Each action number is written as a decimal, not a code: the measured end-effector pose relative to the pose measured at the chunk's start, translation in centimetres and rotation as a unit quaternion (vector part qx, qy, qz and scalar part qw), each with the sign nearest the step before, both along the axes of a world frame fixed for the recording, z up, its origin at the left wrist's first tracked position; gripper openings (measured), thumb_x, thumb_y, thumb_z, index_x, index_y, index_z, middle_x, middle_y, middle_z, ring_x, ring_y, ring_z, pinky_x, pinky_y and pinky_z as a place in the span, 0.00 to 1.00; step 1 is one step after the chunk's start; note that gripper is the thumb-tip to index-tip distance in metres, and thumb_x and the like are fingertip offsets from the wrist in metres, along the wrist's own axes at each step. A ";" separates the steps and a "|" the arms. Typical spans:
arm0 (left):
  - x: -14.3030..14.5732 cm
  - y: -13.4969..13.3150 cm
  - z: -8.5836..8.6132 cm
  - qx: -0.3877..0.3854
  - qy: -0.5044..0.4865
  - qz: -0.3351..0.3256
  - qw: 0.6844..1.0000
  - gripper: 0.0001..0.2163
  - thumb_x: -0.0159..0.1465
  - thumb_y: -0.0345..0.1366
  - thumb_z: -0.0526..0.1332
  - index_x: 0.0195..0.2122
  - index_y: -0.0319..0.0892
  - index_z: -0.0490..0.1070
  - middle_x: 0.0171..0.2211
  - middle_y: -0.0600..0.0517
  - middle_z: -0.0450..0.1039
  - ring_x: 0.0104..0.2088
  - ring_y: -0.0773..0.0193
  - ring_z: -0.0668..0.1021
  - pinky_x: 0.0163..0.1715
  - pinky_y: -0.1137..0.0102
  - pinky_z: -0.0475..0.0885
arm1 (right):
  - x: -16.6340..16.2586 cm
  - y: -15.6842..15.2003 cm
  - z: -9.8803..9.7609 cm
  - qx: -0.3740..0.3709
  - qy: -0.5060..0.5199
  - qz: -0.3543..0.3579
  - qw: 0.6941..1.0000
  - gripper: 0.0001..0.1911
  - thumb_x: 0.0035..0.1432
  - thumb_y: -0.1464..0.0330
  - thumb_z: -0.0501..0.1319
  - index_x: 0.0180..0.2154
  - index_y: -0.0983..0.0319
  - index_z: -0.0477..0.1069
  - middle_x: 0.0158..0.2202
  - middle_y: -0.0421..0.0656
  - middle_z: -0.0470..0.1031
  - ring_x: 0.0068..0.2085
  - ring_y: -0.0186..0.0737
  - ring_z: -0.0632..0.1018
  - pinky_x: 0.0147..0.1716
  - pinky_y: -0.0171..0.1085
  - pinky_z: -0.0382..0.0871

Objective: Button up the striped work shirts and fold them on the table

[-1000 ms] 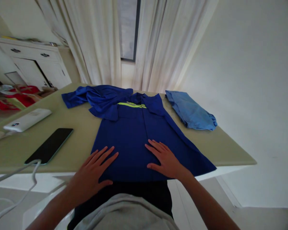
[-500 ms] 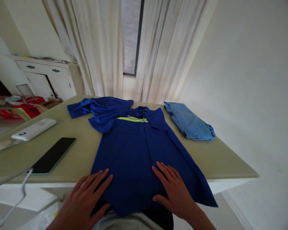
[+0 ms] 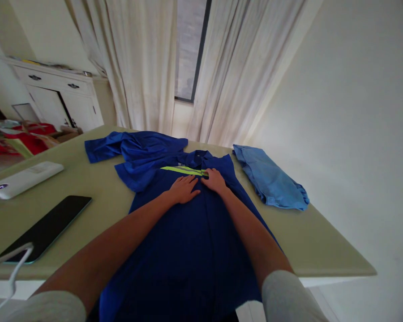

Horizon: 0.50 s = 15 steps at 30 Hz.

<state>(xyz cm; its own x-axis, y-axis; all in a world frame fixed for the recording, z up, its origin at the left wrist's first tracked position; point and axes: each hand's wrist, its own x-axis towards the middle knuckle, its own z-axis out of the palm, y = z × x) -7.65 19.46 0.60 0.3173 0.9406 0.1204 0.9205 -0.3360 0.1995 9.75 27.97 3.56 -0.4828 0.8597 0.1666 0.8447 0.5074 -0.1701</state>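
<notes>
A dark blue work shirt [image 3: 191,241] with a yellow-green reflective stripe [image 3: 177,170] across its chest lies front up, its collar at the far end. The near hem hangs over the table's front edge. My left hand [image 3: 184,189] rests open on the chest just below the stripe, fingers spread. Beside it, my right hand [image 3: 215,180] touches the front placket at the stripe's right end. Its fingers are slightly bent with the thumb apart, and I see nothing gripped. The sleeve on the left side is spread out in folds.
A folded light blue garment [image 3: 272,179] lies at the table's right. On the left are a black-screened phone [image 3: 50,226], a white device [image 3: 28,179] and a white cable [image 3: 16,273]. Curtains [image 3: 144,67] hang behind the table [image 3: 325,250]; a wall [image 3: 362,134] stands on the right.
Both hands have moved forward from the shirt's lower front to its chest, coming closer together. The near part of the shirt sits closer to me, and the view has shifted slightly.
</notes>
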 end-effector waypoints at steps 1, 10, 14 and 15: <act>-0.2 0.7 -0.8 -0.008 -0.005 0.003 1.000 0.32 0.73 0.55 0.45 0.72 0.42 0.57 0.74 0.41 0.52 0.73 0.47 0.58 0.70 0.51 0.52 | -0.3 0.6 -0.3 0.005 -0.004 -0.016 1.000 0.15 0.66 0.63 0.62 0.51 0.63 0.70 0.52 0.54 0.75 0.51 0.50 0.76 0.47 0.40 0.67; 0.1 1.9 -0.2 0.021 0.002 0.030 0.999 0.24 0.72 0.48 0.50 0.64 0.44 0.68 0.66 0.41 0.67 0.64 0.42 0.68 0.61 0.49 0.63 | 1.4 -0.8 -1.2 0.007 -0.031 0.018 0.999 0.09 0.65 0.68 0.60 0.47 0.57 0.70 0.49 0.46 0.77 0.49 0.45 0.77 0.43 0.38 0.68; 2.8 4.4 0.6 0.072 0.017 0.064 0.995 0.16 0.68 0.35 0.55 0.53 0.36 0.74 0.55 0.35 0.73 0.55 0.41 0.74 0.53 0.50 0.68 | 1.6 -0.7 -1.5 -0.003 -0.031 -0.037 0.999 0.09 0.66 0.63 0.61 0.46 0.59 0.72 0.46 0.47 0.79 0.45 0.46 0.79 0.42 0.39 0.68; 3.3 5.3 0.6 0.078 0.010 0.056 0.995 0.15 0.67 0.33 0.55 0.50 0.35 0.75 0.53 0.35 0.74 0.55 0.42 0.74 0.52 0.51 0.69 | 1.5 -0.5 -1.6 -0.006 -0.034 -0.050 0.998 0.09 0.66 0.63 0.60 0.45 0.59 0.72 0.45 0.47 0.79 0.45 0.46 0.79 0.42 0.39 0.68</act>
